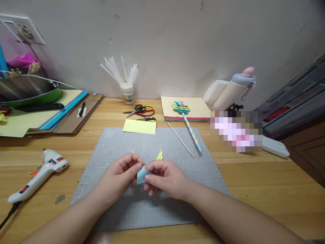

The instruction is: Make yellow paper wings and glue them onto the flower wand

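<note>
Head view | left hand (124,174), right hand (166,176) nearly meeting above grey mat (152,215) | both curled, pinching blue paper (141,177)

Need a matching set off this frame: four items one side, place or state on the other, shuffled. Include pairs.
1. blue paper
2. glue gun
3. cup
4. paper flower

A. holding white sticks
B. striped stem, layered head over the beige paper stack
C. held by left hand and right hand
D. on the wooden table, left of the grey cutting mat

Pairs: 1-C, 2-D, 3-A, 4-B
</note>
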Motion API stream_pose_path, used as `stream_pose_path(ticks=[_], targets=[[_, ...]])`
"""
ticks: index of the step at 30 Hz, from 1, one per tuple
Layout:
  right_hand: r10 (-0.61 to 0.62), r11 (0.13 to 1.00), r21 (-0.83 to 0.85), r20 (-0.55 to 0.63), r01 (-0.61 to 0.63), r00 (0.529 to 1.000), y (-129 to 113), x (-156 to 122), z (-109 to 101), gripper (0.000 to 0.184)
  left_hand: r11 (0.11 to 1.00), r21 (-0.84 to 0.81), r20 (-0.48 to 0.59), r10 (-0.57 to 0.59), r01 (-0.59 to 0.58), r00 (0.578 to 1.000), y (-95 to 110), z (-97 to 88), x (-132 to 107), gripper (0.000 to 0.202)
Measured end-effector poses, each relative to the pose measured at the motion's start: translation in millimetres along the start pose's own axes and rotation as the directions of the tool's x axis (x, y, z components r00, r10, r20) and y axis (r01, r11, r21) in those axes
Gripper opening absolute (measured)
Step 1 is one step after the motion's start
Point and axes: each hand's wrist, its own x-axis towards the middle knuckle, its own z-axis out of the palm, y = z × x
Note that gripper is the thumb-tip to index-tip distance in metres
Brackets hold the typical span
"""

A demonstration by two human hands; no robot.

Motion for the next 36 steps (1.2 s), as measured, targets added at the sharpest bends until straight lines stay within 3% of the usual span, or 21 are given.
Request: stream_pose_path(ticks=[3,5,7,11,15,18,22,26,30,33,36], targets=[[-0.025,1.000,0.003,-0.101,0.025,0.995,2.5,0.8,4.1,0.027,0.917,0.336,-0.112,0.266,-0.215,0.957,0.2,-1.9,-0.5,0.013],[-0.044,0.998,0.041,-0.165,0.052,0.985,4.0,1.1,6.1,0.029,0.810,0.502,-0.081,0.393,-0.303,0.916,1.3,-3.2,-2.1,0.011],[-0.056,0.996,0.062,-0.206,0.071,0.977,5.0,1.0,7.2,0.029,0.759,0.557,-0.039,0.427,-0.335,0.903,1.9,-3.5,-4.4,0.012],[-0.130,0.991,0.004,-0.241,0.135,0.962,3.4,-0.6,7.9,0.024,0.790,0.508,-0.052,0.426,-0.344,0.903,0.5,-2.4,-8.0,0.014],[-0.259,0.965,-0.099,-0.231,0.242,0.938,-1.1,-2.0,8.9,0.022,0.891,0.314,-0.052,0.360,-0.327,0.932,-1.8,-1.9,-6.8,0.012],[-0.282,0.959,-0.107,-0.233,0.264,0.930,-1.1,-1.8,9.9,0.024,0.932,0.208,-0.036,0.311,-0.297,0.950,-2.6,-1.8,-5.2,0.009],[-0.203,0.979,-0.087,-0.271,0.186,0.941,3.9,-1.6,10.4,0.023,0.892,0.300,-0.078,0.378,-0.339,0.923,-1.8,-1.0,-6.3,0.008],[-0.238,0.965,-0.194,-0.368,0.176,0.899,5.2,-5.0,10.9,0.029,0.833,0.420,-0.060,0.421,-0.359,0.905,-1.0,0.1,-8.3,0.010],[-0.343,0.905,-0.360,-0.302,0.227,0.889,1.7,-8.4,11.4,0.017,0.842,0.469,-0.066,0.335,-0.268,0.940,-1.2,1.2,-8.2,0.010],[-0.302,0.932,-0.296,-0.312,0.210,0.901,1.8,-7.4,10.9,0.019,0.875,0.449,-0.097,0.248,-0.180,0.964,-0.3,1.8,-7.3,0.017],[-0.266,0.951,-0.237,-0.307,0.198,0.914,3.3,-5.9,9.7,0.019,0.875,0.442,-0.049,0.244,-0.198,0.968,1.3,2.3,-6.6,0.019]])
